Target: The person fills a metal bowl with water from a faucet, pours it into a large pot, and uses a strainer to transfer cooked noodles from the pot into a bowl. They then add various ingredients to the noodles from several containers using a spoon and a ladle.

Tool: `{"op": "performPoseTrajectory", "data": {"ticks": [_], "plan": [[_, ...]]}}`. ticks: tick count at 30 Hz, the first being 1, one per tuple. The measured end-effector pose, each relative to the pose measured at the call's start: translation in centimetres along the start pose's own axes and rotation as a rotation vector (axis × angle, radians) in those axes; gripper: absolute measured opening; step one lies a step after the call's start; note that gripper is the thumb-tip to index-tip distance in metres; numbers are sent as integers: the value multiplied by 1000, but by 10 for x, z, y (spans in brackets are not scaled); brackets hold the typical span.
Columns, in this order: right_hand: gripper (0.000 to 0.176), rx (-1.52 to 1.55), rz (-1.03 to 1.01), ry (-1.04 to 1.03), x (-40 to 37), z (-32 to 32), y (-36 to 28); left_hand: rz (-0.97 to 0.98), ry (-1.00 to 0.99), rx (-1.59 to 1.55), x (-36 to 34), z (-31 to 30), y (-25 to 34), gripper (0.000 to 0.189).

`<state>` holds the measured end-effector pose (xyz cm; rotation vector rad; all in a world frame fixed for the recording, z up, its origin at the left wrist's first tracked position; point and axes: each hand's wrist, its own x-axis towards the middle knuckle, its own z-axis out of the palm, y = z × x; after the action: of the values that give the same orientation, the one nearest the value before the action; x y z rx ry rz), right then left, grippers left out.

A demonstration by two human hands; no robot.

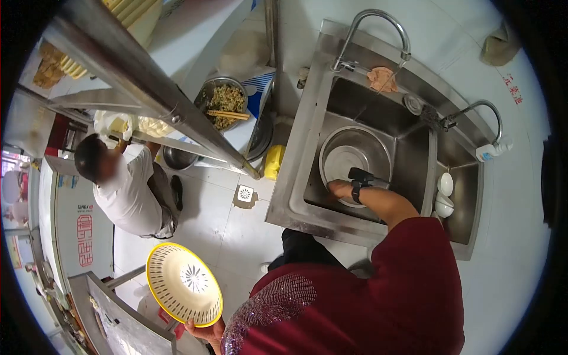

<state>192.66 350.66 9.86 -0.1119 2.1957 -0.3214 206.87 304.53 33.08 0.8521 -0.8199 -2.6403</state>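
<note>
Left of the sink [299,139], holds basket [184,285] by near rim in closed left hand [207,331]. Inside the sink, has right hand [341,189], the nearer one, at near edge of round basin [373,146]; cannot tell whether gripping.

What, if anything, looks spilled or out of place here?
A brownish patch beside the drain cover stands out against the pale floor; it could be dampness or dirt. The basket in the left hand shows no obvious damage.
</note>
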Motion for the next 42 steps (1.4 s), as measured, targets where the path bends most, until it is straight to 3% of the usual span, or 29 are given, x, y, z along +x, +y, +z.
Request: {"op": "performPoseTrajectory", "data": {"ticks": [2,4,5,9,13,15,16,17,18,20,21,25,26,27,28,29,30,31,32,33,36,37,42], "plan": [[32,-77,-41,34,24,15,12,4,30,-8,1,-26,4,62],[25,-55,203,171,25,6,5,1,58,-15,-3,-42,8,63],[15,-24,154,359,21,-8,-5,-4,70,-15,-5,-46,7,63],[23,3,254,396,42,-42,10,9,47,28,-15,-38,-1,63],[25,123,301,571,24,-61,-7,70,137,60,-28,-82,9,66],[25,-25,100,578,-13,-87,-35,71,291,64,-47,-47,12,65],[24,-222,-162,639,7,-75,-2,22,200,18,-51,-77,19,65],[26,24,-100,534,-58,-115,-81,34,189,-166,-61,-82,23,64],[28,-317,-180,625,-72,-118,-105,100,244,-152,-70,-87,32,62],[20,-663,-49,633,-123,-140,-190,164,126,-416,-73,-122,33,60],[20,-730,-212,625,-115,-143,-229,213,128,-439,-83,-138,33,60],[26,-975,-766,305,-125,-108,-384,452,81,-686,-121,-202,77,59],[29,-999,-870,191,-83,-173,-347,488,117,-662,-94,-134,39,59],[31,-1086,-935,116,-111,-151,-384,545,106,-709,-126,-167,68,59],[20,-872,-1057,233,-63,-91,-415,649,155,-728,-154,-210,102,59],[23,-697,-1299,228,-119,-42,-488,707,208,-745,-165,-224,114,60],[19,-497,-1299,47,-120,0,-538,748,240,-776,-179,-241,131,62],[21,-200,-1252,-202,-176,55,-611,807,231,-773,-200,-275,151,64],[21,-59,-1298,-316,-201,94,-662,855,241,-788,-214,-293,167,64],[18,-19,-1387,-437,-218,136,-709,886,276,-803,-236,-318,188,63],[12,42,-1272,-783,-281,241,-819,1020,435,-820,-283,-385,228,63],[12,21,-1287,-814,-292,276,-844,1135,532,-787,-298,-413,243,62],[12,-190,-1324,-1003,-343,427,-956,1325,668,-852,-369,-527,293,63]]}}
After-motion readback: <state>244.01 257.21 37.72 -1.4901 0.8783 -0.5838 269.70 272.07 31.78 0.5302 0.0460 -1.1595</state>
